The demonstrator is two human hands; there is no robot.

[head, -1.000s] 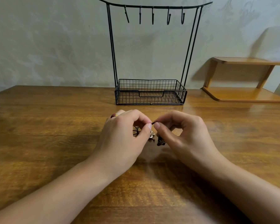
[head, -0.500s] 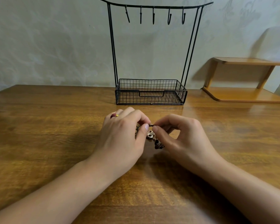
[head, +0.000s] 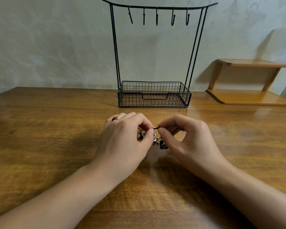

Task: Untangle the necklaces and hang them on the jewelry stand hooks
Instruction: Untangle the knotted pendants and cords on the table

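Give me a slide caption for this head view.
Both hands pinch tangled necklaces on the table; the stand's hooks hang empty.

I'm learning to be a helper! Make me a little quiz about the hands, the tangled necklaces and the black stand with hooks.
1. True or false: a necklace already hangs on one of the hooks of the jewelry stand.
2. How many hooks hang from the stand's top bar?
3. Pick one. The tangled necklaces are: A) in the stand's wire basket, B) on the table between the two hands, C) on the wooden shelf.

Key
1. False: every hook is bare.
2. Five.
3. B: the left hand and the right hand both pinch the same small piece of the tangle.
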